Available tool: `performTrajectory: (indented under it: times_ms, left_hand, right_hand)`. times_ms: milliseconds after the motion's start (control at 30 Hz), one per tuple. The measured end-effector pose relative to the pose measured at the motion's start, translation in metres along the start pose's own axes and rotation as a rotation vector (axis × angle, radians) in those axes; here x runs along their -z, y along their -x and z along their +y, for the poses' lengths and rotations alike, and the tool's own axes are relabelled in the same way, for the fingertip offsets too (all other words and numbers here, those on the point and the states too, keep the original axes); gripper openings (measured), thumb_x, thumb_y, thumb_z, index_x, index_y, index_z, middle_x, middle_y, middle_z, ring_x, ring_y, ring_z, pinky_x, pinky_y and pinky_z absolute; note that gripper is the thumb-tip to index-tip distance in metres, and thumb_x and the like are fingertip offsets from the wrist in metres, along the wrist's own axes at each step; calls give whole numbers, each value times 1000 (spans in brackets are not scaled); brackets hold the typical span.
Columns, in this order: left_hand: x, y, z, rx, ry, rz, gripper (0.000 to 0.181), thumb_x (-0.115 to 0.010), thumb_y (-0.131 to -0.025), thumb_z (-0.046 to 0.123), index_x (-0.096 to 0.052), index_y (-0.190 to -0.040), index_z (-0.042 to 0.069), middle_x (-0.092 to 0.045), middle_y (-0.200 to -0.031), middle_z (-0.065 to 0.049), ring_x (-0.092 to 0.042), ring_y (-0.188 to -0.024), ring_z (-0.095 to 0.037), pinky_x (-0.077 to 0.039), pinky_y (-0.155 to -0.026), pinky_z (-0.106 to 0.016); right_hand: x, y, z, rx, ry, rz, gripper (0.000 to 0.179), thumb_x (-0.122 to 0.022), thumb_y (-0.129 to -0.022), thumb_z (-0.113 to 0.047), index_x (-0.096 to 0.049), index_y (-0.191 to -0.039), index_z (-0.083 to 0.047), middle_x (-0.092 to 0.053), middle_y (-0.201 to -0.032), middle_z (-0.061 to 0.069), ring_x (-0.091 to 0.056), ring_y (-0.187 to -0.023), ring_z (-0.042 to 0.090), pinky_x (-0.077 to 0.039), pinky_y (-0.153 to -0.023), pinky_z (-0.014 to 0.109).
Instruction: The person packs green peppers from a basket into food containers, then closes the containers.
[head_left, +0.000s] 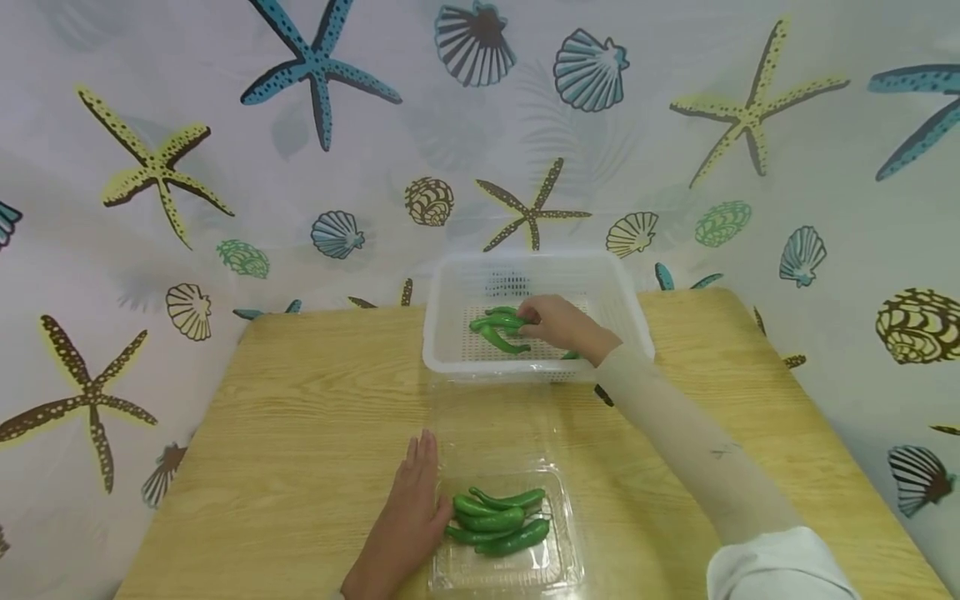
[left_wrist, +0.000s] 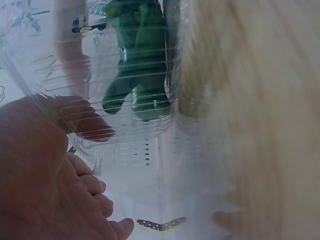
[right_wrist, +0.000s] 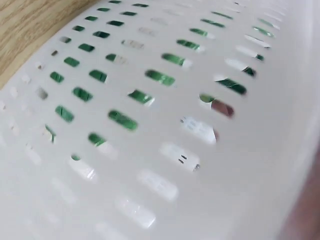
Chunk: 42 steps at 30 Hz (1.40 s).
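My right hand [head_left: 562, 323] reaches into a white perforated basket [head_left: 536, 367]. Its thumb and fingers pinch the end of a green chili pepper [head_left: 498, 321] among several lying there. In the right wrist view, the basket wall [right_wrist: 250, 150] hides most of that hand. Closer to me, a clear plastic container [head_left: 573, 550] holds several green chili peppers [head_left: 491, 522], and its hinged lid [head_left: 491, 425] lies folded back toward the basket. At the container's left side rests my left hand [head_left: 408, 508], fingers extended, thumb at the rim; the left wrist view shows the thumb [left_wrist: 92, 125] against the clear wall.
Everything stands on a wood-grain table [head_left: 322, 400]. Behind it and at both sides hangs a pale curtain [head_left: 390, 150] printed with starfish and shells. The basket's raised rim surrounds the right hand.
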<state>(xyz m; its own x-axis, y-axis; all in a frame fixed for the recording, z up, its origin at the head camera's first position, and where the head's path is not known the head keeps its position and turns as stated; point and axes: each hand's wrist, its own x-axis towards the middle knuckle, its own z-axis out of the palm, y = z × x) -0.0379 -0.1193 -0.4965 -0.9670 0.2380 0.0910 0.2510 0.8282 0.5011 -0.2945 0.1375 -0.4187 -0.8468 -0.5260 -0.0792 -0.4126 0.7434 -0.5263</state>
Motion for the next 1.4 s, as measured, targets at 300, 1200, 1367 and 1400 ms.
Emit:
performTrajectory:
  times_ms: [300, 1200, 1367, 1400]
  left_hand:
    - [-1, -1, 0, -15, -10, 14, 78, -51, -89, 20, -3, -148, 3, -5, -155, -12, -3, -141, -28, -16, -110, -48]
    - [-2, -1, -1, -12, 47, 19, 81, -53, -87, 17, -1, -148, 3, -7, -154, -14, -8, -140, -30, -20, -108, -48]
    - [-2, -1, -3, -16, 42, 11, 81, -51, -88, 17, 1, -148, 2, -7, -154, -16, -7, -140, -31, -20, -108, -49]
    - [-2, -1, -3, -17, 39, 9, 81, -51, -88, 17, 1, -148, 2, -6, -154, -16, -7, -140, -31, -20, -107, -50]
  right_hand:
    - [22, 22, -3, 43, -43, 81, 32, -62, -89, -22, -58, -116, -5, -61, -105, 5, -57, -98, 19, -47, -85, 36]
    - [30, 89, -60, 233, -93, 20, 25, -65, -87, -24, -60, -110, -14, -62, -99, -6, -59, -90, 9, -50, -81, 34]
    - [33, 99, -67, 286, -82, 1, 25, -65, -87, -26, -61, -109, -15, -62, -99, -7, -59, -90, 8, -51, -78, 31]
    - [34, 101, -68, 292, -84, 2, 25, -64, -87, -27, -61, -109, -15, -62, -100, -7, -59, -90, 8, -51, -78, 32]
